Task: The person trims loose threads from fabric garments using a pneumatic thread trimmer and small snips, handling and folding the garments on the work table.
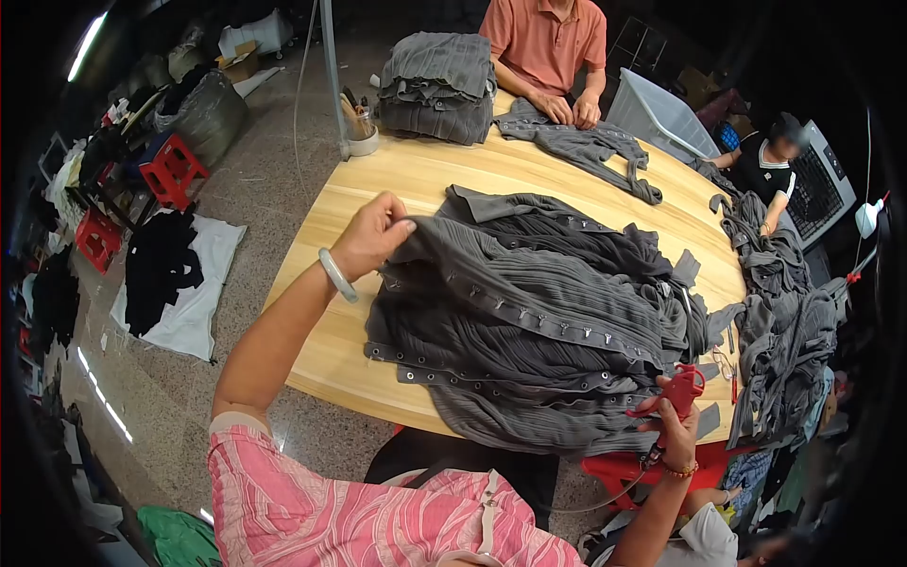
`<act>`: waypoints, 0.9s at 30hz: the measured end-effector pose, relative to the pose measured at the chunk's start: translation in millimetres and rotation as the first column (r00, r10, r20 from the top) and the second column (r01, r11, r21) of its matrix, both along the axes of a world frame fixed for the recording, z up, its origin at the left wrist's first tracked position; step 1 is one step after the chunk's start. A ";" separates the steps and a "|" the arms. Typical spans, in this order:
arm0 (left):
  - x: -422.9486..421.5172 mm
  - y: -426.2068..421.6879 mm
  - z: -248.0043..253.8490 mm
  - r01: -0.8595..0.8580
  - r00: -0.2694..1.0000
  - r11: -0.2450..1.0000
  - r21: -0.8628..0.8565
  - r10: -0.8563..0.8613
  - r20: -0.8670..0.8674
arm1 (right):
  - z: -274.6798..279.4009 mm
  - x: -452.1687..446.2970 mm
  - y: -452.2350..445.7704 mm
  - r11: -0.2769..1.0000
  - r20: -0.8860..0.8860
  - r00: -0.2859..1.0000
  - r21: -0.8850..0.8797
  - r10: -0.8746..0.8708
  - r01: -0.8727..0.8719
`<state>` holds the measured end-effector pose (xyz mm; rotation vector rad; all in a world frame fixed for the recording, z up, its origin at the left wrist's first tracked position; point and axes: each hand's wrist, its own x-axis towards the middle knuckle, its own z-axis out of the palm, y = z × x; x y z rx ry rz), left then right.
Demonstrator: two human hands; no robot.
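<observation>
My left hand [376, 234] pinches the upper left edge of a dark grey ribbed cardigan [548, 274], lifting that corner a little. Small metal hooks run along the cardigan's front band. It lies over a spread of similar grey garments [491, 369], some edged with metal eyelets. At the pile's lower right, my right hand [676, 427] grips a red trigger tool [682, 386] with a hose attached. The tool is close to the fabric; whether it touches cannot be made out.
Folded grey garments [436, 90] stack at the wooden table's [321, 227] far left, beside a cup of tools [360, 132]. Across the table, a person's hands [572, 111] work on another garment. More garments [784, 331] hang over the right edge, near a second person [770, 170].
</observation>
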<state>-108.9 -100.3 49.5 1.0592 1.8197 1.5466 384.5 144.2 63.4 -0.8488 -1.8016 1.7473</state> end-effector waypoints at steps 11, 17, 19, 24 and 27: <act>-23.0 19.6 -17.7 -0.079 0.945 0.948 -0.308 -0.026 -0.325 | -8.4 0.3 -9.3 0.990 0.043 0.990 -0.020 0.137 -0.137; -20.1 42.4 40.4 0.086 0.795 0.646 -0.759 -0.503 -0.338 | -14.5 6.0 -5.0 0.990 0.046 0.990 -0.049 0.136 -0.134; -23.1 51.6 68.1 0.128 0.889 0.770 -0.626 -0.369 -0.272 | -14.9 4.8 -4.2 0.989 0.047 0.989 -0.052 0.142 -0.140; -1.3 75.1 128.1 0.175 0.911 0.890 -0.421 -0.309 -0.273 | -15.2 2.4 -6.7 0.978 0.058 0.978 -0.062 0.202 -0.199; -1.7 89.5 109.8 0.223 0.955 0.948 -0.225 -0.259 -0.145 | -7.7 -0.2 -13.8 0.964 0.092 0.962 -0.087 0.257 -0.249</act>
